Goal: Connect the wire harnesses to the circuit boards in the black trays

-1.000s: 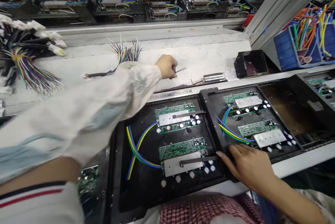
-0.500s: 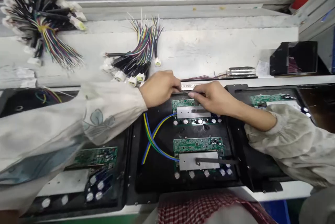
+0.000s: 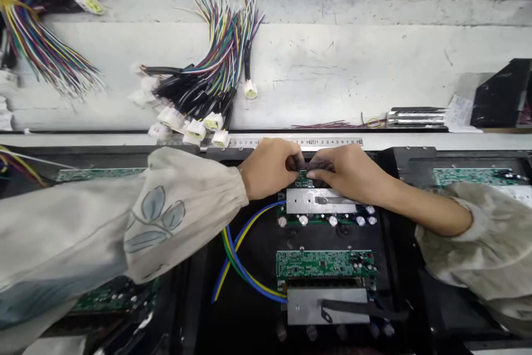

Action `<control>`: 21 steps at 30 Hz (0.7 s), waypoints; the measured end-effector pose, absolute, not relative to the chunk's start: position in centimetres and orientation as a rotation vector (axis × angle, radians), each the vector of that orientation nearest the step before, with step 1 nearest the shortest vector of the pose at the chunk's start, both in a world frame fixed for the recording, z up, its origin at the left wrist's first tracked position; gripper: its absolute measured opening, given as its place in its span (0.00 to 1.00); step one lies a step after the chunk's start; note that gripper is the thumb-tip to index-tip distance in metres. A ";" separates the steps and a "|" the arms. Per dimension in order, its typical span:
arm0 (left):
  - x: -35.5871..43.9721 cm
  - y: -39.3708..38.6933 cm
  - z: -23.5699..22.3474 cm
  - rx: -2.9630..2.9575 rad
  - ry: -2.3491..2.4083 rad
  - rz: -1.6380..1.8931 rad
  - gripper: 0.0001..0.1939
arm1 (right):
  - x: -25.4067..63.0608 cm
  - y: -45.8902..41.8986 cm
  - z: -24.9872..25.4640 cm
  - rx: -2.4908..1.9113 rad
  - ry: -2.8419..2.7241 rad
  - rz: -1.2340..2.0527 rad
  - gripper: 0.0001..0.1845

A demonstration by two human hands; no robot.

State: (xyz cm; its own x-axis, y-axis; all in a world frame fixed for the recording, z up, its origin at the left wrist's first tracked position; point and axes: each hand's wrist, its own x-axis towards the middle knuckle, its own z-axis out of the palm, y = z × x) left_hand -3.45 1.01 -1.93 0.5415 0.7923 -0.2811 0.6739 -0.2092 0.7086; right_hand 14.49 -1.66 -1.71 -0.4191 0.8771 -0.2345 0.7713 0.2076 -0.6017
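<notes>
My left hand (image 3: 272,168) and my right hand (image 3: 351,172) meet at the upper circuit board (image 3: 306,179), thumbs and fingers pinched close together. Between the fingertips runs a thin dark strip (image 3: 308,166), mostly hidden, its exact kind unclear. Below the hands lies a metal heat-sink plate (image 3: 297,201) with a dark flat strap on it. A second green circuit board (image 3: 320,263) with its own metal plate (image 3: 307,308) and black strap (image 3: 353,307) sits nearer me. Blue, yellow and green wires (image 3: 245,263) curve out to the left of both boards.
Behind the hands a steel ruler (image 3: 332,142) lies along the bench edge. Bundled wire harnesses with white connectors (image 3: 195,129) rest on the white shelf, another bundle (image 3: 50,39) at far left. Thin dark-red wires (image 3: 328,124) lie right of centre. More black housings with boards (image 3: 469,176) flank this one.
The view has shifted closer and tilted, so the hands appear lower. Both hands have drawn together over the upper board's far edge, still pinching the dark strip.
</notes>
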 end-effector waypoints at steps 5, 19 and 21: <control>-3.6 0.9 -2.0 1.936 1.159 0.200 0.06 | 14.8 -1.8 -1.6 -1.448 -2.234 1.132 0.08; -3.6 0.9 -2.1 1.847 1.181 0.201 0.05 | 14.7 -2.0 -1.6 -1.533 -2.201 1.146 0.04; -3.6 0.9 -2.1 1.854 1.184 0.190 0.05 | 14.7 -2.0 -1.7 -1.544 -2.192 1.174 0.04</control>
State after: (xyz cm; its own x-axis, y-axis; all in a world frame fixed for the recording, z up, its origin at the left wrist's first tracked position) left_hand -3.59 0.91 -2.06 0.5292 0.7876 -0.3156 0.6490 -0.1361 0.7485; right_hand 14.66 -1.99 -1.66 -0.4270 0.8664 -0.2588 0.6953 0.1317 -0.7065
